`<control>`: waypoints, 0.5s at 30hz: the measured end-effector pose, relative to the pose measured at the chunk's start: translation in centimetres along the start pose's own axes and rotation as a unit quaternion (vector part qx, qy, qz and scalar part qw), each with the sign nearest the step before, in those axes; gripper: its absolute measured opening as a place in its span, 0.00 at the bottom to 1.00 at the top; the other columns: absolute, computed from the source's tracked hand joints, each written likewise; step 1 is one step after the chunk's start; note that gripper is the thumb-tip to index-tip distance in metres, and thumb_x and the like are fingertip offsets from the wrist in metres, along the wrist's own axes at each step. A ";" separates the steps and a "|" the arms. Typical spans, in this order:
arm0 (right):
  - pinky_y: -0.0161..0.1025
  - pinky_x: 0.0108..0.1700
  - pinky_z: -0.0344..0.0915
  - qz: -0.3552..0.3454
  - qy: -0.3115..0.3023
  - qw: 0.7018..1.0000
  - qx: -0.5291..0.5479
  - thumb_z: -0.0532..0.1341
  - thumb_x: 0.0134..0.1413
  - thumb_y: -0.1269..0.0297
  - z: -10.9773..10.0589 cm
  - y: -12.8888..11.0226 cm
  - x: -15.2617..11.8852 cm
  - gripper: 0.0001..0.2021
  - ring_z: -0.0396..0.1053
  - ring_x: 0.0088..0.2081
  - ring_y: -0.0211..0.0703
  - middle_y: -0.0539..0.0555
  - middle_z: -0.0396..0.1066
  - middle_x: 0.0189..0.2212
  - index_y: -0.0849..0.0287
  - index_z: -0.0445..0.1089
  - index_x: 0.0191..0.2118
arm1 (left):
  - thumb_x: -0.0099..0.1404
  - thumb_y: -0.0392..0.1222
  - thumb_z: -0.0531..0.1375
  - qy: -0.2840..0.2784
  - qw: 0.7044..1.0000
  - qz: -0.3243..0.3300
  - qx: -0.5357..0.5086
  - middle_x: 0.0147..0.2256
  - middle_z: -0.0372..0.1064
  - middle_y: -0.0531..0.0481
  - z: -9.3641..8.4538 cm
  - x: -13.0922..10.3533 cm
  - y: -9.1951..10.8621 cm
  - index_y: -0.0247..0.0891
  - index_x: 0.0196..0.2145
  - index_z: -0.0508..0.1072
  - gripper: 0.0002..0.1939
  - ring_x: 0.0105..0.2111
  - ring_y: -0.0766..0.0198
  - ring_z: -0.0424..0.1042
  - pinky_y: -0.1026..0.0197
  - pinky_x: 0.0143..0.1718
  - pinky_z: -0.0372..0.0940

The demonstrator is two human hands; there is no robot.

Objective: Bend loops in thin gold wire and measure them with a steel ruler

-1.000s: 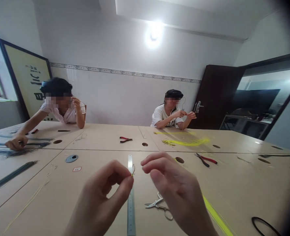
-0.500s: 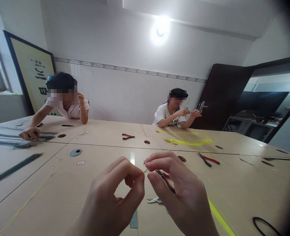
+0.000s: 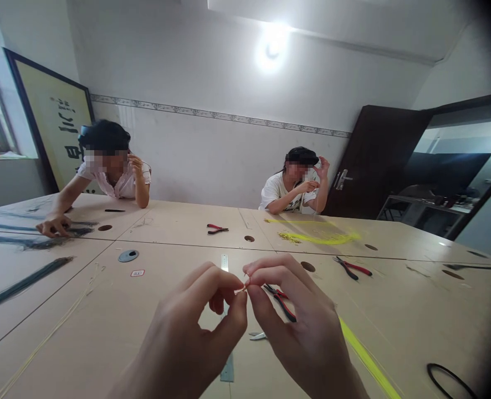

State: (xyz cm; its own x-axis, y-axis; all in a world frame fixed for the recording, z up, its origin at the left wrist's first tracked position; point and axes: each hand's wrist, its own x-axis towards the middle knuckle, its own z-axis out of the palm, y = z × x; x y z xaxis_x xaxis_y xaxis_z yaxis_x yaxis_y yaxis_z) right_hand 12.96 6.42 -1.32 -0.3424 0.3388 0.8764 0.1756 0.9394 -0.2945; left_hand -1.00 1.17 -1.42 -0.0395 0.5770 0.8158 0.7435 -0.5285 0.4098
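Observation:
My left hand [image 3: 191, 338] and my right hand [image 3: 299, 327] are raised in front of me above the table [image 3: 403, 310], fingertips meeting. Between the thumbs and forefingers of both hands I pinch a short, thin yellow wire piece [image 3: 243, 288]; most of it is hidden by the fingers. Under my hands lie a metal ruler [image 3: 224, 263], red-and-black pliers [image 3: 279, 299] and small scissors [image 3: 257, 336], partly covered by my fingers. A bundle of yellow wire [image 3: 364, 357] runs along the table at my right.
Two other people sit across the table, one at the far left with a hand on dark wires [image 3: 25, 241], one at the far middle by a yellow wire pile [image 3: 318, 239]. More pliers [image 3: 217, 228], [image 3: 351, 268], a black loop [image 3: 449, 379], round holes in the tabletop.
My two hands have come together; the right hand, apart from the wire a second ago, now pinches it too. The view shifted slightly. The far person raised a hand to the head.

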 end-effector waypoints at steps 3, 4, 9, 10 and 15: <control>0.33 0.41 0.67 -0.039 -0.018 0.997 -0.066 0.55 0.60 0.75 0.1 0.0 -0.2 0.04 0.68 0.40 0.37 0.54 0.67 0.34 0.61 0.64 0.36 | 0.60 0.30 0.56 -0.015 1.000 -0.015 0.004 0.21 0.61 0.61 -0.1 0.2 0.1 0.40 0.24 0.66 0.09 0.21 0.75 0.62 0.75 0.24 0.60; 0.36 0.41 0.67 -0.057 -0.018 0.993 -0.101 0.55 0.60 0.75 0.2 0.0 -0.2 0.04 0.68 0.40 0.40 0.55 0.67 0.34 0.62 0.64 0.35 | 0.60 0.30 0.56 -0.017 1.000 -0.017 0.009 0.20 0.61 0.61 -0.1 0.2 0.0 0.39 0.23 0.66 0.09 0.20 0.75 0.62 0.74 0.23 0.59; 0.42 0.39 0.68 -0.095 0.010 0.979 -0.182 0.56 0.59 0.74 0.4 0.7 0.4 0.03 0.70 0.38 0.44 0.57 0.70 0.32 0.61 0.64 0.34 | 0.60 0.32 0.56 -0.017 0.998 -0.050 0.018 0.20 0.63 0.61 -0.2 0.2 -0.5 0.40 0.23 0.66 0.09 0.20 0.75 0.62 0.73 0.22 0.60; 0.41 0.40 0.69 -0.078 0.020 0.981 -0.175 0.54 0.60 0.72 0.0 1.3 0.6 0.03 0.70 0.38 0.43 0.56 0.70 0.32 0.60 0.64 0.35 | 0.60 0.33 0.56 -0.013 0.998 -0.055 0.018 0.21 0.64 0.61 -0.3 0.2 -0.7 0.41 0.24 0.66 0.08 0.21 0.74 0.63 0.73 0.23 0.60; 0.50 0.39 0.70 0.131 0.089 0.962 -0.221 0.52 0.63 0.60 -4.6 3.7 0.3 0.09 0.71 0.38 0.48 0.58 0.71 0.37 0.58 0.66 0.40 | 0.60 0.36 0.57 0.037 0.997 -0.061 0.029 0.24 0.69 0.62 -1.4 0.6 -1.2 0.44 0.28 0.68 0.05 0.24 0.74 0.68 0.75 0.23 0.62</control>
State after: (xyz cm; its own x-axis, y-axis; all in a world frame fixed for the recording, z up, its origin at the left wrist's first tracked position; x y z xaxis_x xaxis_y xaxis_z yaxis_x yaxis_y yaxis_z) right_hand 17.73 9.73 -0.41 -0.0765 0.5088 0.8575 0.6228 0.6959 -0.3574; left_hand -2.83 1.24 -0.86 -0.1795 0.5867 0.7896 0.7676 -0.4184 0.4854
